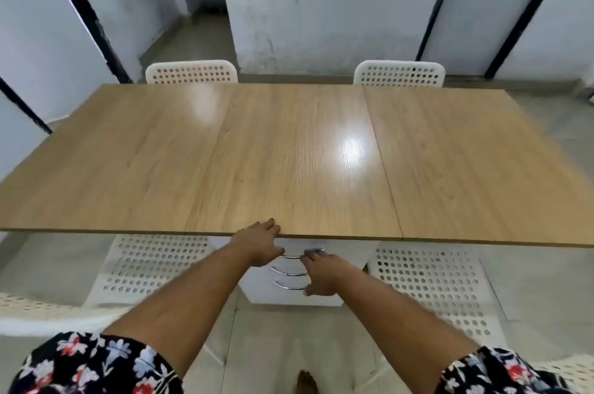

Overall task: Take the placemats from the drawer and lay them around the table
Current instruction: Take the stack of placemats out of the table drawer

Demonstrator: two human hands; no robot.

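Observation:
A white drawer unit [334, 294] with three curved chrome handles stands under the front edge of the wooden table [289, 152]. Its drawers look closed, and no placemats are in sight. My right hand [323, 273] reaches to the top handle [294, 256], its fingertips curled over the handle's right end. My left hand [258, 242] lies just left of that handle, with fairly straight fingers touching the table's front edge. The tabletop is bare.
Four white perforated chairs surround the table: two at the far side [192, 72] [399, 73] and two pushed in at the near side [151, 265] [430, 284]. Another white chair edge [38, 310] is at my lower left. Tiled floor lies below me.

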